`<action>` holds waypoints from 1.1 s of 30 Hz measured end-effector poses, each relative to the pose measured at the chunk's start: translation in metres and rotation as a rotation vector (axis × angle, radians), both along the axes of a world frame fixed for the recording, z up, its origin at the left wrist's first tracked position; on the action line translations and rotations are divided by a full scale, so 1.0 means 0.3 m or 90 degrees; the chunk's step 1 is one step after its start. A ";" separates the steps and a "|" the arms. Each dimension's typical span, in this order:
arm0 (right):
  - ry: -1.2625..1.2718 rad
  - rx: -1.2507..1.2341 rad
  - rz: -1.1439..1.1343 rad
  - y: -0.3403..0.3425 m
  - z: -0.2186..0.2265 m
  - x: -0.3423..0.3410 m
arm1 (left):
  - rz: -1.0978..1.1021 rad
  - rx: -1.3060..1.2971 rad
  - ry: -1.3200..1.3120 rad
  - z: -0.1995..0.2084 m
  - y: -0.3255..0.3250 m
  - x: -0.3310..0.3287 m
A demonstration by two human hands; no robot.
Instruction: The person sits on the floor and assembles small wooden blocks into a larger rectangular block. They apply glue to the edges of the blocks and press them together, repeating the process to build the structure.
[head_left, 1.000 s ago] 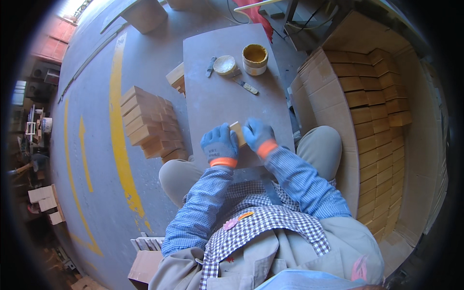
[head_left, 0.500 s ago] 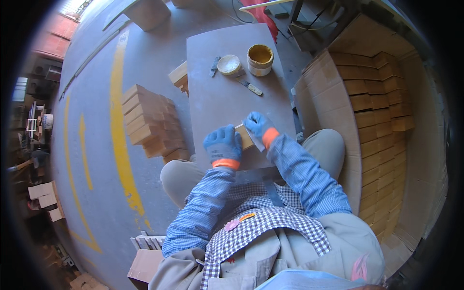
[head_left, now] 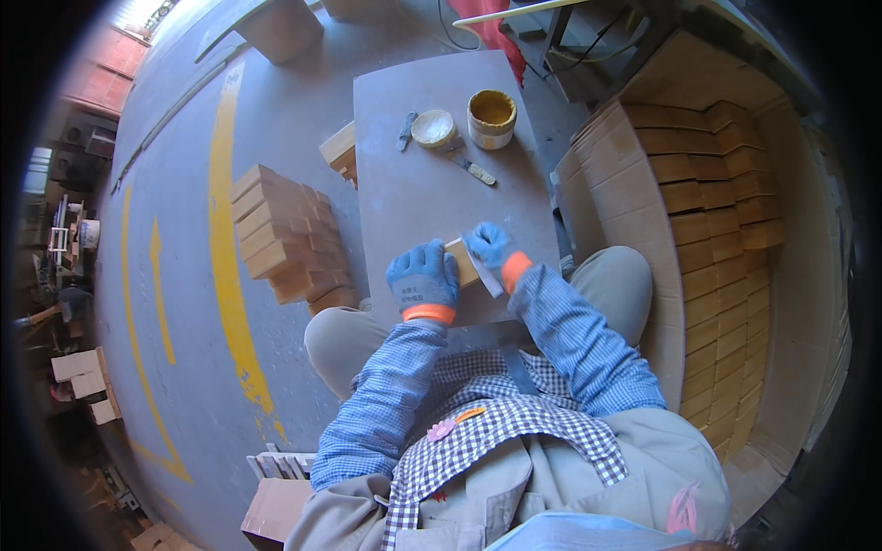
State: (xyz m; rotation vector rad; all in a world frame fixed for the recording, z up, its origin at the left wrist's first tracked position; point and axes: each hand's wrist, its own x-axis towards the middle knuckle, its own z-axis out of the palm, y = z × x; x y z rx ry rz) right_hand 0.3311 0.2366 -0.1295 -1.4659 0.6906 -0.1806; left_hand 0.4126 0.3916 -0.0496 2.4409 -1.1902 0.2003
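Both my hands wear blue gloves with orange cuffs, above the near part of the grey tabletop (head_left: 404, 207). My left hand (head_left: 424, 275) is closed over the left side of a pale wooden block (head_left: 466, 266), hiding much of it. A thin, light grey sheet that looks like sandpaper (head_left: 488, 278) is pinched in my right hand (head_left: 491, 245). This sheet lies against the block's right end and hangs down toward me.
Farther up the table are an open tub of yellow-brown paste (head_left: 491, 133), a round dish of white filler (head_left: 434, 128), a putty knife (head_left: 479, 173) and a small scraper (head_left: 406, 131). Wooden blocks (head_left: 285, 234) are stacked on the left; a cardboard box (head_left: 625, 174) at right holds many more.
My right hand has shifted slightly toward me along the block's end with the sandpaper. The left hand stays on the block; the whole view has moved a little.
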 end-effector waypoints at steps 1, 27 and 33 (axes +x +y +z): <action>-0.016 -0.006 0.009 0.027 0.009 -0.046 | 0.005 -0.003 -0.003 0.000 0.000 -0.001; 0.132 -0.393 -0.014 0.183 0.209 -0.075 | 0.091 -0.257 0.174 -0.187 0.013 0.028; 0.079 -0.457 -0.024 0.076 0.219 0.160 | 0.109 -0.224 0.213 -0.153 0.011 0.027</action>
